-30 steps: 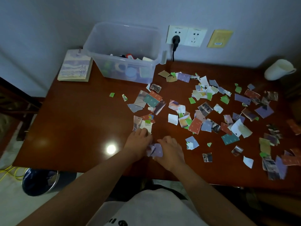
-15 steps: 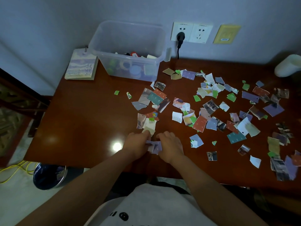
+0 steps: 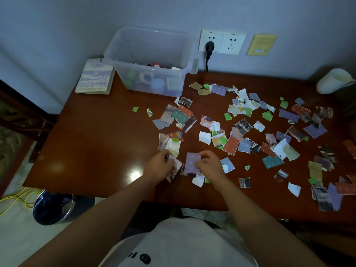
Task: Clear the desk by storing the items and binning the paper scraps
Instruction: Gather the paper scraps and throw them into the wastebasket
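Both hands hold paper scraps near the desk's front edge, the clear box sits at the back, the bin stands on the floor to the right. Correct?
Not quite: the head view shows the bin on the floor left of the desk. The rest holds: left hand and right hand hold paper scraps at the front edge, clear box at the back.

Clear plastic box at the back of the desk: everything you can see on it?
The clear plastic box is translucent, rectangular, round-cornered, lidless, with a rim lip and a handle tab on its right end. It stands upright on the desk by the wall, left of the outlets, a notebook close on its left. Small green, blue and red items lie inside, not identifiable. Paper scraps lie off its front right corner.
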